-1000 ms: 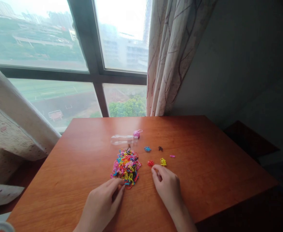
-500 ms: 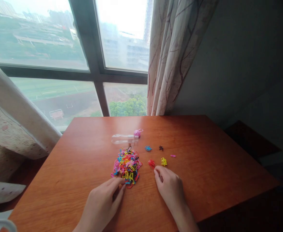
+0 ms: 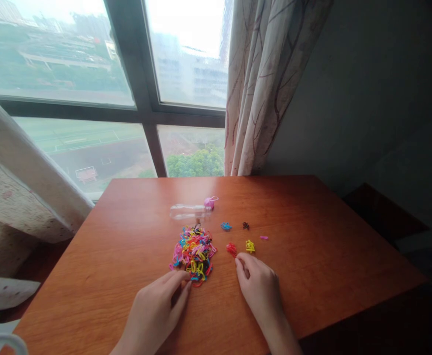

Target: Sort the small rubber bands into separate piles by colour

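A heap of small coloured rubber bands (image 3: 195,251) lies mid-table, mixing pink, red, yellow, blue and black. My left hand (image 3: 160,301) rests at its near left edge, thumb and index fingertips close together against the bands. Whatever those fingertips pinch is too small to make out. My right hand (image 3: 258,278) is closed in a pinch just below a small red bunch of bands (image 3: 231,249); what it holds, if anything, is hidden. Above it sits a yellow bunch (image 3: 250,246). Farther back are a blue bunch (image 3: 226,226), a black bunch (image 3: 246,226) and a pink band (image 3: 264,237).
Behind the heap a clear plastic bottle (image 3: 188,212) lies on its side, with a pink cap (image 3: 210,202) by its mouth. The wooden table (image 3: 90,266) stands against a window (image 3: 189,118). Curtains (image 3: 252,88) hang on both sides. A white curved object (image 3: 5,340) is at lower left.
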`<state>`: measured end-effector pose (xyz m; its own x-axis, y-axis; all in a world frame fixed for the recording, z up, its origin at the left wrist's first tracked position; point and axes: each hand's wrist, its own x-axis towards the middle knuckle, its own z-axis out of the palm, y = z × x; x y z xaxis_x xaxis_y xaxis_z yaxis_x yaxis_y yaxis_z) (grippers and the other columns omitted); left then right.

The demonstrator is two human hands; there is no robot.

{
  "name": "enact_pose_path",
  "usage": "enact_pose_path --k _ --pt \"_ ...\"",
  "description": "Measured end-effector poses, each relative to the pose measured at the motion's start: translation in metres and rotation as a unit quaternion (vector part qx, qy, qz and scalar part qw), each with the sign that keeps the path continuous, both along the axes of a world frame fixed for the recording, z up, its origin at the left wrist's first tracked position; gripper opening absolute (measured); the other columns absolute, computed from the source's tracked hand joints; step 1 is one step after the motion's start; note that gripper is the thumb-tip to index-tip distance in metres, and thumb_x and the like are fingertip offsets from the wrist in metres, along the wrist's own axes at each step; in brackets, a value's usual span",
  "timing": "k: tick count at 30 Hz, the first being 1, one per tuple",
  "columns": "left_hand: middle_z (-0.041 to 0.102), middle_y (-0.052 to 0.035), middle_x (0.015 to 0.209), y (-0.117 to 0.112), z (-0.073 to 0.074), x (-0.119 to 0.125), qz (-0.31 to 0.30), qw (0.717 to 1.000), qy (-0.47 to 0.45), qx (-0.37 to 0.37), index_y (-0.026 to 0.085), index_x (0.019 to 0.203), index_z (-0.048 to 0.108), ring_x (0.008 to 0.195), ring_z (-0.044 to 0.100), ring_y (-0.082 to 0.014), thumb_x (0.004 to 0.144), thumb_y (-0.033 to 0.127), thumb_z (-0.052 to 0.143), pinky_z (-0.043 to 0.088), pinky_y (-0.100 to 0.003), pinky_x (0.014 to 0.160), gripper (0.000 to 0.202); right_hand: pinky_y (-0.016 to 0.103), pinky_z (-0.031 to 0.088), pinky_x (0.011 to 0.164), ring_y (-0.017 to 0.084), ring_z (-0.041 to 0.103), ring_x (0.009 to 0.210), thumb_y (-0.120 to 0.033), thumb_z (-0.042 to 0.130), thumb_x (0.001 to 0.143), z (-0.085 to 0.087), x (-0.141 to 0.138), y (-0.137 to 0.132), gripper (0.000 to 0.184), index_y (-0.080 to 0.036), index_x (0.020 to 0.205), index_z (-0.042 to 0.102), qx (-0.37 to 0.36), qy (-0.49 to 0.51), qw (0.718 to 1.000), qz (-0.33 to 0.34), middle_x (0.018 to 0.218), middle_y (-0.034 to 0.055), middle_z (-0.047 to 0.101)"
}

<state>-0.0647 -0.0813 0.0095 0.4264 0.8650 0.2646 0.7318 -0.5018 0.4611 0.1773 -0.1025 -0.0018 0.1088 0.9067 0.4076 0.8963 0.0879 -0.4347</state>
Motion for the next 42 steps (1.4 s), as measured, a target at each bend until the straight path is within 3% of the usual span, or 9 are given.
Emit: enact_pose_path --k 11,17,25,29,33,38,42 --pt "0.073 0.0025 0.083 -0.004 -0.001 -0.001 -0.027 1.000 0.002 -0.015 0.026 0.094 0.063 0.067 0.070 -0.0140 0.092 0.026 0.048 0.051 -0.021 0.060 0.014 0.025 0.031 0.058 0.014 0.059 0.060 -0.017 0.045 0.094 0.001 -0.039 -0.009 0.023 -0.023 0.078 0.061 -0.049 0.052 0.994 0.089 0.067 -0.0019 0.064" --pt "0.074 0.0004 0.087 -0.003 -0.007 0.003 -0.040 0.998 0.048 0.006 0.026 0.096 0.064 0.071 0.072 -0.0168 0.095 0.029 0.047 0.052 -0.024 0.063 0.017 0.025 0.030 0.060 0.013 0.058 0.061 -0.015 0.046 0.092 0.000 -0.040 -0.011 0.020 -0.023 0.078 0.059 -0.058 0.056 0.992 0.102 0.068 -0.0024 0.063" --pt "0.072 0.0023 0.081 -0.003 -0.006 0.003 -0.055 0.998 0.015 0.011 0.026 0.091 0.063 0.067 0.070 -0.0148 0.094 0.022 0.046 0.049 -0.022 0.059 0.017 0.026 0.028 0.060 0.013 0.057 0.062 -0.015 0.048 0.090 -0.001 -0.040 -0.011 0.019 -0.022 0.076 0.056 -0.060 0.057 0.991 0.104 0.068 -0.0030 0.062" --pt "0.069 0.0026 0.076 -0.001 0.004 0.006 -0.076 0.997 -0.017 0.012 0.024 0.092 0.062 0.059 0.065 -0.0113 0.094 0.022 0.045 0.047 -0.019 0.056 0.018 0.026 0.028 0.061 0.013 0.057 0.063 -0.014 0.048 0.090 0.000 -0.040 -0.012 0.018 -0.023 0.076 0.056 -0.064 0.057 0.990 0.110 0.068 -0.0029 0.062" --pt "0.069 0.0015 0.076 0.012 0.023 0.020 -0.085 0.996 0.006 0.034 0.023 0.090 0.063 0.060 0.065 -0.0123 0.095 0.023 0.044 0.045 -0.020 0.055 0.019 0.026 0.028 0.062 0.015 0.058 0.067 -0.016 0.048 0.091 -0.002 -0.041 -0.015 0.017 -0.023 0.078 0.056 -0.074 0.053 0.989 0.116 0.071 -0.0022 0.063" --pt "0.071 -0.0009 0.083 0.037 0.048 0.061 -0.126 0.983 0.128 0.021 0.023 0.089 0.064 0.074 0.069 -0.0175 0.095 0.020 0.044 0.046 -0.024 0.059 0.021 0.027 0.027 0.062 0.015 0.059 0.067 -0.014 0.048 0.089 -0.010 -0.042 -0.022 0.016 -0.023 0.079 0.056 -0.057 0.046 0.990 0.116 0.073 -0.0022 0.064" --pt "0.071 -0.0032 0.084 0.053 0.056 0.090 -0.163 0.963 0.215 0.000 0.021 0.089 0.065 0.073 0.070 -0.0194 0.095 0.020 0.045 0.047 -0.026 0.059 0.020 0.028 0.026 0.061 0.014 0.059 0.066 -0.014 0.049 0.088 -0.014 -0.041 -0.025 0.015 -0.022 0.077 0.056 -0.056 0.040 0.991 0.115 0.072 -0.0020 0.064"
